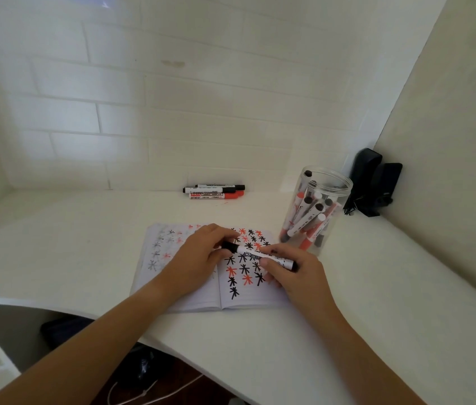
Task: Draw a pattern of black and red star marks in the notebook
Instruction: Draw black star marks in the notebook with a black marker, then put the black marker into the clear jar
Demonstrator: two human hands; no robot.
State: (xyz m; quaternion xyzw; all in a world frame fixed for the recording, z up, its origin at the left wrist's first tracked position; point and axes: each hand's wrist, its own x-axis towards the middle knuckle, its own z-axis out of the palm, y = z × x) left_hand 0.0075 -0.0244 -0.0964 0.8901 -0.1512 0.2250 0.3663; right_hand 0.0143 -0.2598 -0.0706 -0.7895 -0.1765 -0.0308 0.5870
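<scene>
An open notebook [199,299] lies on the white desk, its right page covered with black and red star marks [244,270]; fainter marks show on the left page. Above the page a black marker [253,254] lies across both hands. My left hand [201,258] pinches its black cap end. My right hand [292,273] grips the white barrel at the other end. The hands hide part of the pattern.
A clear plastic jar [315,211] with several black and red markers stands right of the notebook. Several loose markers [216,192] lie by the back wall. Black speakers [375,182] sit in the right corner. The desk edge [172,343] curves near me.
</scene>
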